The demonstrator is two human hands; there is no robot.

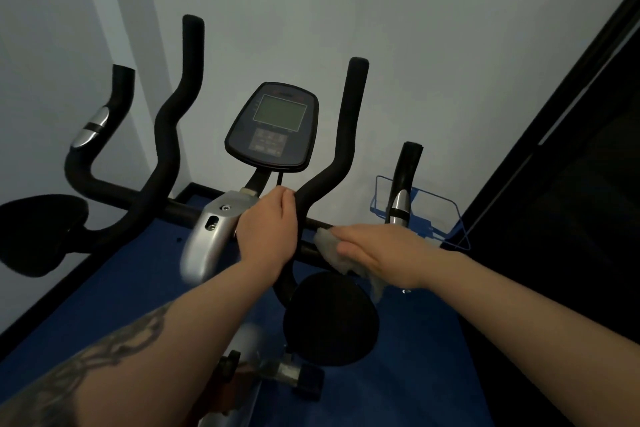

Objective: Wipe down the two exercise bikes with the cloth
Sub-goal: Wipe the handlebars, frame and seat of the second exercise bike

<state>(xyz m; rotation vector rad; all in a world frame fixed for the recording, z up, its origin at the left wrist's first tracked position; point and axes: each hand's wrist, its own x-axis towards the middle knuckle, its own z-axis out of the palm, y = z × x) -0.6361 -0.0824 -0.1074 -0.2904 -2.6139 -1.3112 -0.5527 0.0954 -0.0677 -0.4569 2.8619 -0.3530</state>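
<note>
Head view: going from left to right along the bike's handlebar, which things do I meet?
Silver sensor on far-left grip → console → left hand → cloth → right hand → blue wire rack.

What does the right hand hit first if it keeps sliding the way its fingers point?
Probably the left hand, gripping the handlebar. The right hand presses the cloth leftward along it; depth unclear.

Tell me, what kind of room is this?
Probably a small gym or workout room. There is an exercise bike with black handlebars and a console screen, on blue floor mats.
</note>
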